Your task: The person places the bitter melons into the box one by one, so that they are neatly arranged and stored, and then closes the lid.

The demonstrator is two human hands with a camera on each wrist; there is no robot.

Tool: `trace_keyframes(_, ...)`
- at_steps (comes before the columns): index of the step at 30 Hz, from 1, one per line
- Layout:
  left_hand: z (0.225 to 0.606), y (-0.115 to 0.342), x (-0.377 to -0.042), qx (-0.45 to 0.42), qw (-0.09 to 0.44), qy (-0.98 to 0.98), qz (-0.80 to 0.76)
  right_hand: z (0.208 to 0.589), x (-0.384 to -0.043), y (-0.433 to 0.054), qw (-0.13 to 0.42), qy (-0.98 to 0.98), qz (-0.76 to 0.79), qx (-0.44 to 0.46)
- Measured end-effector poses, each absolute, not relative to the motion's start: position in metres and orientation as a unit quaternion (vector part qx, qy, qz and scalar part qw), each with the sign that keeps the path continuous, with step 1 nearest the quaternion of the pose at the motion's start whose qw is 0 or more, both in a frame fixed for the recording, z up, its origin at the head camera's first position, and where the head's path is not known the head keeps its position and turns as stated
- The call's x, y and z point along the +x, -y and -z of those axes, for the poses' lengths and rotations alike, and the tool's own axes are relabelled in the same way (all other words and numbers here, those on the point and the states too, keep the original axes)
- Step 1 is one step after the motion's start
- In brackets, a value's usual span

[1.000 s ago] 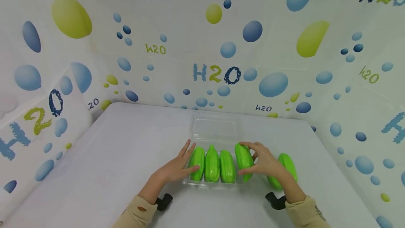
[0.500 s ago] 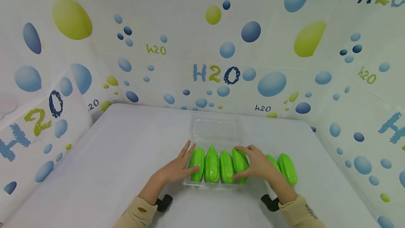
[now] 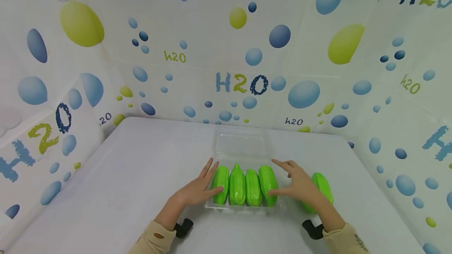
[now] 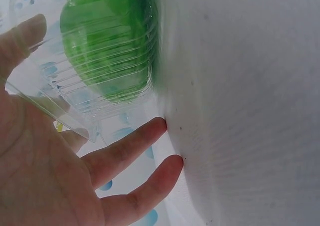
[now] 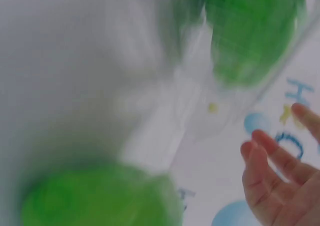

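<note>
Four-sided clear plastic container [image 3: 240, 208] holds several bright green, cucumber-shaped vegetables side by side. My left hand [image 3: 195, 189] is at its left side, fingers spread, thumb over the leftmost green vegetable [image 3: 219, 177]. In the left wrist view, two fingertips [image 4: 159, 125] touch the tabletop beside the ridged clear wall. To the right, my right hand [image 3: 298, 184] has spread fingers and holds nothing. Its thumb tip overlaps the rightmost green vegetable [image 3: 267, 177] inside the container; whether they touch I cannot tell. The right wrist view is blurred.
The container's clear lid [image 3: 241, 144] lies folded back behind it. Right of the container, a loose green vegetable [image 3: 320, 182] lies on the white table [image 3: 159, 148], and another [image 3: 309, 207] is mostly hidden by my right arm. A patterned wall covering [image 3: 197, 101] stands behind.
My right hand lowered the rightmost green vegetable into the container, moving left, then let go and drew back to the right. The left hand stayed in place.
</note>
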State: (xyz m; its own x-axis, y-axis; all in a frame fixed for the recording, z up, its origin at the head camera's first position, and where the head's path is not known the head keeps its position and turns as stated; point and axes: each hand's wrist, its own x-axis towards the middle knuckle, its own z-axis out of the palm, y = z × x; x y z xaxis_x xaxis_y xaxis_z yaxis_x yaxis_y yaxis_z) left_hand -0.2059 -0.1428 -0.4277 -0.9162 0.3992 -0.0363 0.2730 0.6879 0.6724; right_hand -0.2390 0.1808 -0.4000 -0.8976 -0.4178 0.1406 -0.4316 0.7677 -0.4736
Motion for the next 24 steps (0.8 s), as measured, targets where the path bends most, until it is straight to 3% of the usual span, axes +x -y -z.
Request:
trace_keyframes(15, 0.43, 0.142, -0.205, 0.176, 0.088, -0.917, -0.347, 0.398, -0.242, -0.252, 0.049, 0.953, -0.24, 0.177)
trace_keyframes(24, 0.428, 0.141, -0.205, 0.173, 0.09, -0.918, -0.346, 0.405, -0.243, -0.282, -0.002, 0.961, -0.237, 0.142)
